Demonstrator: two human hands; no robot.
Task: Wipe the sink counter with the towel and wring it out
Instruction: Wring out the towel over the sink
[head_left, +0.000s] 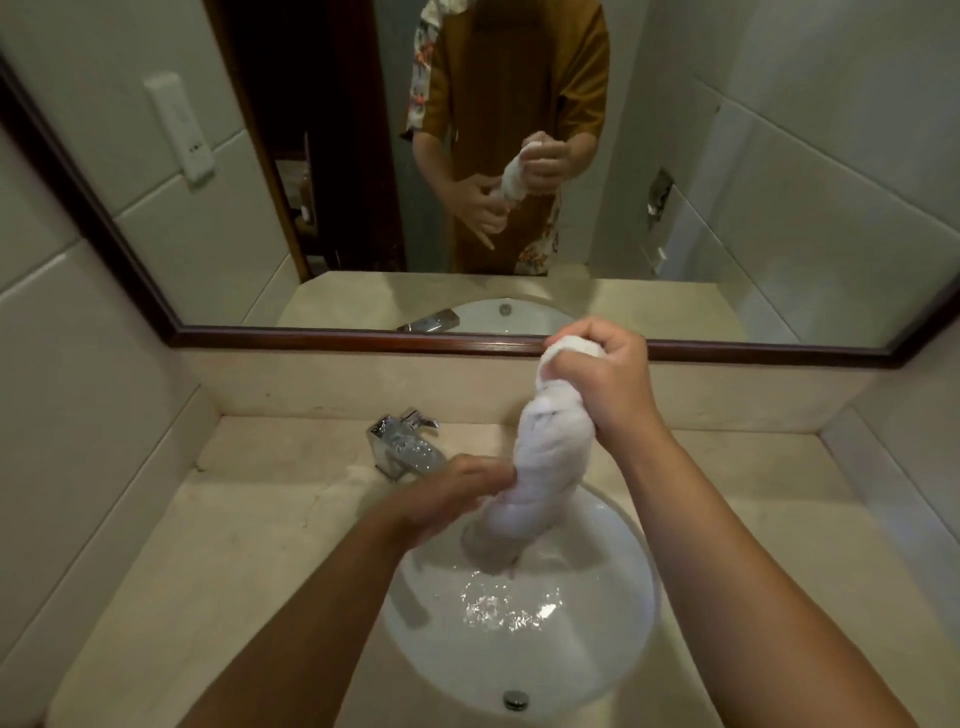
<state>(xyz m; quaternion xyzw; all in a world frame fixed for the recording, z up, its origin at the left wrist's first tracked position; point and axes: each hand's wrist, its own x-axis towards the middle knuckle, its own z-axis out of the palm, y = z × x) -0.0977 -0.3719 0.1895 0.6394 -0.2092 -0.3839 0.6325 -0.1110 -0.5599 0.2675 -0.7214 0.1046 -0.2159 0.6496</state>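
A white towel (545, 457), twisted into a thick rope, hangs upright over the round white sink (613, 644). My right hand (602, 374) grips its upper end, raised near the mirror's lower frame. My left hand (457, 493) holds the towel's lower part just above the basin, fingers wrapped onto the cloth. Water lies in the bottom of the sink and glints under the towel's tip. The beige stone counter (249, 545) surrounds the basin.
A chrome faucet (405, 441) stands at the back left of the sink, close to my left hand. A dark-framed mirror (363, 340) runs along the back wall and reflects me. Tiled walls close both sides of the counter.
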